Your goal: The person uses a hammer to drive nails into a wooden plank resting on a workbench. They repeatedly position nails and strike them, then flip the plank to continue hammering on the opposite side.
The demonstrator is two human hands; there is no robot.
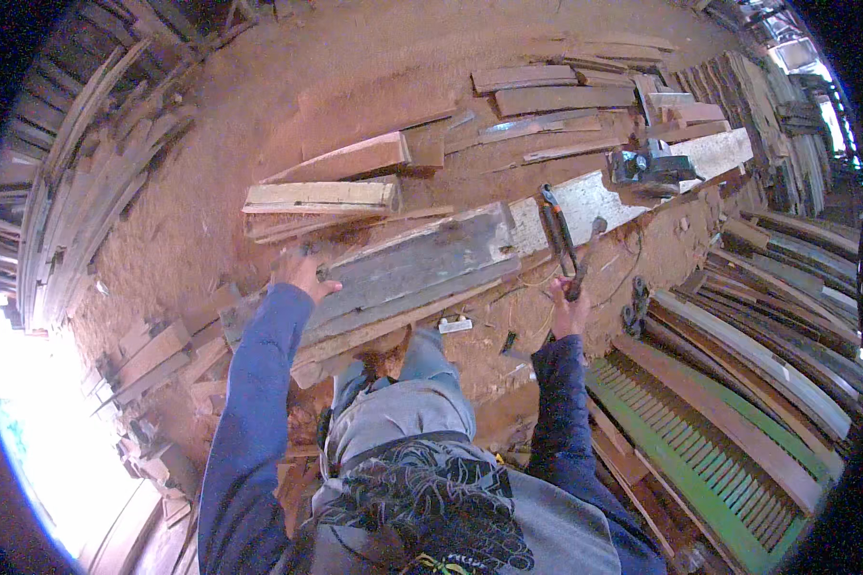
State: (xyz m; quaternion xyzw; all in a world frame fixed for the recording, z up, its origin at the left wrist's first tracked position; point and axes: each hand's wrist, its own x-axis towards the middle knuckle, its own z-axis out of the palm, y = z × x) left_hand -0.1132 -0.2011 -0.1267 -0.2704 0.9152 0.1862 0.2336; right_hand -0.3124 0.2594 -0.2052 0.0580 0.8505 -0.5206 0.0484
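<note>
A weathered gray wooden plank [422, 259] is being touched near its left end by a worker's left hand [303, 274] in a dirt-floored timber yard, while a dark, two-armed metal hand tool [558, 230] is being held up in the right hand [571, 311]. The plank's broad face is being marked by dark streaks, scuffs and a worn patch near its right end, and a paler brown edge is being shown along its near side. The tool, its exact kind not readable from this angle, is being seen as two slim dark arms, spread apart at the far end and meeting near the grip, with a touch of orange at one tip. By the left hand, laid spread with its thumb standing off from the blurred fingers, the plank's upper surface is being covered close to its far edge; most of its length is being left exposed to the right. By the closed right fingers, the tool's near end is being pinched, its arms pointing away from the body, just beyond the plank's right end and before a white-faced board [612, 199]. Farther along that board, a dark power tool [654, 172] is being supported, while a green slatted panel [700, 450] is being flanked by stacked boards [786, 287] at right.
</note>
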